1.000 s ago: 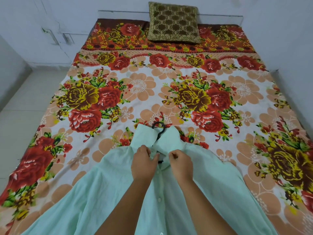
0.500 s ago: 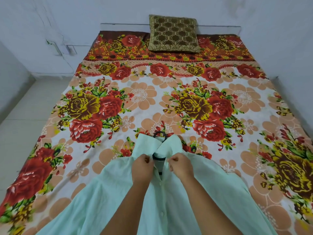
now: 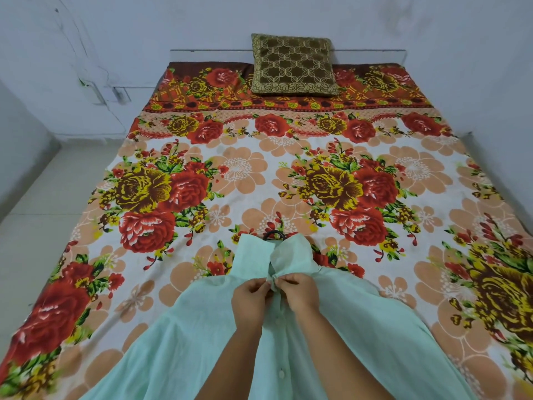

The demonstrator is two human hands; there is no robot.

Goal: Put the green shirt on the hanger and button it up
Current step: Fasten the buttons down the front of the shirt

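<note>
A pale green shirt (image 3: 178,342) lies flat on the bed, collar pointing away from me. The black hook of a hanger (image 3: 272,234) sticks out above the collar; the rest of the hanger is hidden inside the shirt. My left hand (image 3: 250,294) and my right hand (image 3: 298,290) meet just below the collar, each pinching one edge of the shirt's front opening at the top button. White buttons (image 3: 281,373) run down the placket between my forearms.
The bed is covered by a floral sheet (image 3: 259,174) in red, yellow and peach. A brown patterned cushion (image 3: 292,64) leans at the headboard. Pale tiled floor (image 3: 37,197) runs along the bed's left side, white walls behind and to the right.
My hands have come together at the top of the placket, closing the gap below the collar that showed the hanger's neck. The view has tilted up slightly.
</note>
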